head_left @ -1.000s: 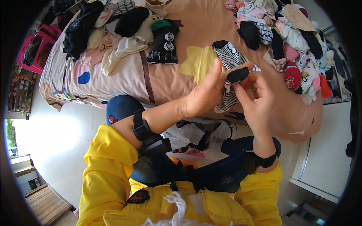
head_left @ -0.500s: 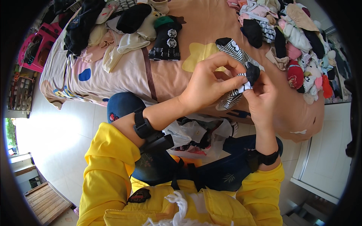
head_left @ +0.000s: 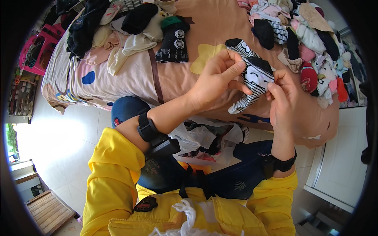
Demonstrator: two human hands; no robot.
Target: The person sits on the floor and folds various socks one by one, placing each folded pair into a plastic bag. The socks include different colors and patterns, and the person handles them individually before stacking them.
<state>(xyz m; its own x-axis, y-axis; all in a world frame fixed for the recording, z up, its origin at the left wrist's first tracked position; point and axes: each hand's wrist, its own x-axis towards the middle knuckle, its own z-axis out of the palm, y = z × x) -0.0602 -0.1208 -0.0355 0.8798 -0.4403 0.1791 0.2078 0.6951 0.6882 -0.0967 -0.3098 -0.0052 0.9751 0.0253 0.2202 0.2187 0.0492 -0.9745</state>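
Observation:
A pair of black-and-white striped socks (head_left: 256, 78) with a cartoon face pattern hangs between my two hands, over the near edge of the bed. My left hand (head_left: 218, 76) pinches the left side of the socks with thumb and fingers. On the opposite side, my right hand (head_left: 282, 92) grips the edge between thumb and fingertips. The black cuff lies folded over across the upper part. One striped end sticks out at the top and another at the bottom.
A bed (head_left: 212, 23) with a tan patterned sheet spans the front. Socks are heaped at its right (head_left: 311, 43) and left (head_left: 114, 31); a black sock with a green top (head_left: 173, 39) lies nearby. Between my knees sits a clear plastic bag (head_left: 204, 141) holding clothes. A pink stool (head_left: 41, 49) stands far left.
The bunched black cuff has been turned over, and the socks now lie flatter with the face print showing. My hands have moved slightly apart, the right one shifting rightward.

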